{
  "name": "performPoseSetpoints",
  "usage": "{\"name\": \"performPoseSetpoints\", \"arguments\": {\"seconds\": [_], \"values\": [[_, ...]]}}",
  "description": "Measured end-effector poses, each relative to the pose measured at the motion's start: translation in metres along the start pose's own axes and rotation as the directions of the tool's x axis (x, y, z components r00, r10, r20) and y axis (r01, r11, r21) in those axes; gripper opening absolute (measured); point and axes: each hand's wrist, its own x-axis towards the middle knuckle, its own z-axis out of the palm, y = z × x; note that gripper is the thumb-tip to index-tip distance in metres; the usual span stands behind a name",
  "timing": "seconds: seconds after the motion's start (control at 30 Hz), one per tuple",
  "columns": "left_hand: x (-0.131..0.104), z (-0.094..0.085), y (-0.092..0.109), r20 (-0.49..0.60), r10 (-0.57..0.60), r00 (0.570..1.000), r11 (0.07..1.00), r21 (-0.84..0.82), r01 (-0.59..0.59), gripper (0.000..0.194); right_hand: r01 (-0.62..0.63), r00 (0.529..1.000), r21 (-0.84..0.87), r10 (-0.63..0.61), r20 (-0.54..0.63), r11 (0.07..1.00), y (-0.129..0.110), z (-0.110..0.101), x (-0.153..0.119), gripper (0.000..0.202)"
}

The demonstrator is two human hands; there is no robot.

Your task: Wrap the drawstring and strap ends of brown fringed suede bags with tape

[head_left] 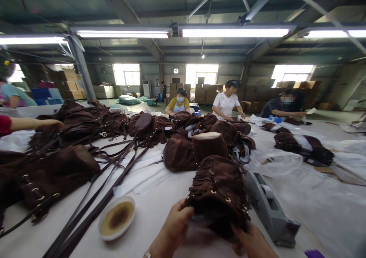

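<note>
At lower right of centre in the frame, one brown bag (pixel 217 181) is held mouth toward the wearer: left hand (pixel 175 223) pinching its left edge, right hand (pixel 253 239) gripping its right edge (fingers partly hidden). Swung rightward, it could catch the tape dispenser (pixel 274 212) just beside it. Farther left, tugged straps (pixel 107 187) could tip the dish (pixel 108 237), spilling its brown contents (pixel 119 216).

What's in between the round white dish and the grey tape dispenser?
In the head view, a brown eyelet bag, held by the left hand and right hand.
</note>
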Motion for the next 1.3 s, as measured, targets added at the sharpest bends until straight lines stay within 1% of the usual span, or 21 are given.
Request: {"name": "performPoseSetpoints", "arguments": {"seconds": [0.1,0.23,0.3,0.37,0.43,0.47,0.53,0.57,0.6,0.63,0.7,0.73,0.77,0.87,0.97,1.03,1.1,1.17,1.2,1.23,1.3], "values": [[0.008,-0.024,0.015,-0.038,0.079,0.996,0.995,-0.062,-0.081,0.033,0.009,0.996,0.05,-0.014,0.093,0.999,-0.028,0.023,0.031,0.041],[0.015,-0.056,0.031,-0.216,0.075,0.974,0.996,-0.036,-0.085,0.039,0.06,0.981,0.084,-0.075,0.182,0.995,-0.061,0.054,0.069,0.038],[0.011,-0.067,0.033,-0.288,0.084,0.954,0.996,0.056,-0.071,0.042,0.137,0.968,0.046,-0.144,0.208,0.99,-0.071,0.059,0.074,0.038],[0.002,-0.075,0.032,-0.338,0.12,0.934,0.962,0.272,-0.025,0.045,0.262,0.94,-0.035,-0.247,0.234,0.964,-0.073,0.052,0.065,0.037],[-0.014,-0.079,0.029,-0.382,0.314,0.869,0.809,0.587,-0.035,0.05,0.367,0.905,-0.137,-0.32,0.28,0.92,-0.066,0.037,0.046,0.041],[-0.024,-0.078,0.025,-0.361,0.47,0.806,0.678,0.732,-0.068,0.052,0.393,0.897,-0.197,-0.327,0.298,0.898,-0.06,0.029,0.034,0.044],[-0.044,-0.071,0.015,-0.204,0.719,0.664,0.405,0.9,-0.162,0.049,0.403,0.901,-0.35,-0.3,0.314,0.846,-0.044,0.012,0.01,0.05],[-0.053,-0.064,0.007,-0.108,0.759,0.642,0.317,0.923,-0.22,0.043,0.384,0.915,-0.441,-0.27,0.301,0.811,-0.036,0.006,-0.001,0.049],[-0.062,-0.055,-0.002,-0.023,0.738,0.674,0.284,0.917,-0.279,0.037,0.359,0.929,-0.527,-0.243,0.277,0.77,-0.028,0.002,-0.011,0.046],[-0.069,-0.043,-0.012,0.046,0.664,0.746,0.305,0.895,-0.327,0.031,0.339,0.939,-0.596,-0.227,0.257,0.728,-0.021,-0.001,-0.02,0.044],[-0.079,-0.016,-0.033,0.126,0.41,0.904,0.457,0.829,-0.323,0.025,0.32,0.947,-0.659,-0.228,0.225,0.68,-0.013,-0.001,-0.037,0.045],[-0.081,-0.001,-0.042,0.128,0.266,0.956,0.555,0.79,-0.26,0.025,0.325,0.946,-0.649,-0.243,0.217,0.687,-0.012,0.0,-0.045,0.048],[-0.083,0.014,-0.051,0.105,0.131,0.986,0.648,0.744,-0.166,0.027,0.338,0.941,-0.611,-0.262,0.213,0.716,-0.013,0.001,-0.054,0.052],[-0.087,0.05,-0.066,0.024,-0.145,0.989,0.827,0.551,0.108,0.04,0.393,0.912,-0.366,-0.307,0.27,0.844,-0.024,0.0,-0.082,0.054],[-0.096,0.066,-0.069,0.027,-0.179,0.984,0.885,0.441,0.148,0.05,0.43,0.855,-0.133,-0.355,0.379,0.893,-0.037,-0.011,-0.107,0.049],[-0.104,0.067,-0.069,0.087,-0.185,0.979,0.907,0.399,0.136,0.047,0.458,0.813,-0.052,-0.395,0.429,0.887,-0.039,-0.021,-0.114,0.044],[-0.112,0.064,-0.069,0.116,-0.223,0.968,0.94,0.289,0.182,0.043,0.476,0.794,-0.001,-0.429,0.431,0.879,-0.037,-0.026,-0.112,0.038],[-0.118,0.06,-0.068,0.061,-0.25,0.966,0.957,0.168,0.237,0.044,0.536,0.788,-0.008,-0.497,0.363,0.844,-0.035,-0.026,-0.102,0.036],[-0.121,0.057,-0.067,0.0,-0.247,0.969,0.958,0.149,0.244,0.047,0.598,0.767,-0.046,-0.554,0.324,0.8,-0.035,-0.023,-0.097,0.035],[-0.122,0.054,-0.066,-0.058,-0.24,0.969,0.953,0.178,0.247,0.052,0.674,0.72,-0.098,-0.621,0.309,0.732,-0.036,-0.018,-0.092,0.035],[-0.125,0.045,-0.062,-0.118,-0.204,0.972,0.898,0.373,0.233,0.054,0.82,0.567,-0.178,-0.729,0.383,0.544,-0.04,-0.006,-0.083,0.042]]}}
